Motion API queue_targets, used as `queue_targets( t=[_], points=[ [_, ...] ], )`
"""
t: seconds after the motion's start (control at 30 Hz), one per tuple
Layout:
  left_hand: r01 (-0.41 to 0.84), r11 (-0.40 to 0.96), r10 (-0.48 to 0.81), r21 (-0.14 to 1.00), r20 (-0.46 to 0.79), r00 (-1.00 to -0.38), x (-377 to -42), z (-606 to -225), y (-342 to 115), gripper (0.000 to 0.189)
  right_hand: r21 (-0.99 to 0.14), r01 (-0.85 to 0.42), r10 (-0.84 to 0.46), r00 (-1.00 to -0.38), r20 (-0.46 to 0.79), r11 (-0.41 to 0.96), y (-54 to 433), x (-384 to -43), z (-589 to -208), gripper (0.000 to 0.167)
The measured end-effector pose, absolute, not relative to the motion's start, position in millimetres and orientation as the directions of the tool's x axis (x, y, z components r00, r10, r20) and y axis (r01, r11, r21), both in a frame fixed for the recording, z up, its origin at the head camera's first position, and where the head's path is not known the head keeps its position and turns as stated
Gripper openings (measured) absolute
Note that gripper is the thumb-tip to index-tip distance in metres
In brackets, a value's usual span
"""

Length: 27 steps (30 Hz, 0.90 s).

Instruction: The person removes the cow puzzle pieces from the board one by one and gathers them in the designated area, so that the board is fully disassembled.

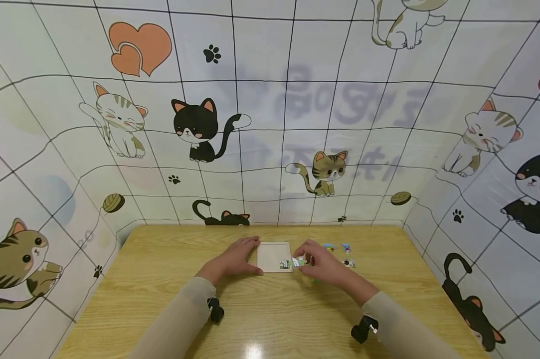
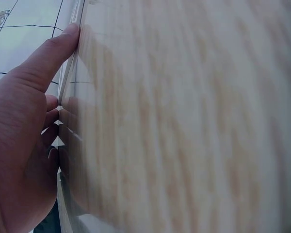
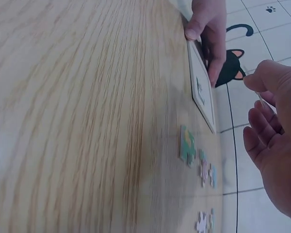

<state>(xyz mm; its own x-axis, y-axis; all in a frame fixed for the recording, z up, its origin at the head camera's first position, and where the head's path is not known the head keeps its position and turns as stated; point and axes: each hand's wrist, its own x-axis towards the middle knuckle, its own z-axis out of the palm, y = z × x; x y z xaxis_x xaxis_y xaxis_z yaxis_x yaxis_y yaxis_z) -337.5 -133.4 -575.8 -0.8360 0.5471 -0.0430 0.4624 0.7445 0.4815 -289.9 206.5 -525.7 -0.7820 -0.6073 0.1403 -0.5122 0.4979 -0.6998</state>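
A shallow, pale wooden puzzle tray (image 1: 270,253) lies flat on the table. One jigsaw piece (image 1: 284,265) sits inside its near right corner. My left hand (image 1: 235,258) spans the tray's left side, the thumb at the near corner and the fingertips by the far one. Just off the right edge, my right hand (image 1: 319,263) pinches a white and green jigsaw piece (image 1: 298,261) between thumb and fingers. From the right wrist, this piece shows only as a thin edge beyond the thumb. A green jigsaw piece (image 3: 186,145) lies on the table near the right hand.
More loose jigsaw pieces lie right of the tray: a blue and yellow piece (image 1: 329,247), a blue and red piece (image 1: 346,248) and a black and white piece (image 1: 348,263). A cat-print cloth (image 1: 261,109) surrounds the wooden table (image 1: 270,319) at the back and sides.
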Motion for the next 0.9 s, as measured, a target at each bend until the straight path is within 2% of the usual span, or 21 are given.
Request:
queue_targets(
  t=[0.57,0.9],
  points=[
    [0.467,0.733,0.552,0.495,-0.031,-0.833,-334.5,-573.8,-131.5,0.103,-0.673,-0.550,-0.553,-0.796,0.246,0.494,246.4,-277.0,-518.3,0.031],
    [0.473,0.736,0.554,0.484,-0.030,-0.832,-336.3,-575.1,-132.9,0.103,-0.697,-0.529,-0.496,-0.822,0.279,0.485,265.4,-269.4,-520.3,0.030]
  ],
)
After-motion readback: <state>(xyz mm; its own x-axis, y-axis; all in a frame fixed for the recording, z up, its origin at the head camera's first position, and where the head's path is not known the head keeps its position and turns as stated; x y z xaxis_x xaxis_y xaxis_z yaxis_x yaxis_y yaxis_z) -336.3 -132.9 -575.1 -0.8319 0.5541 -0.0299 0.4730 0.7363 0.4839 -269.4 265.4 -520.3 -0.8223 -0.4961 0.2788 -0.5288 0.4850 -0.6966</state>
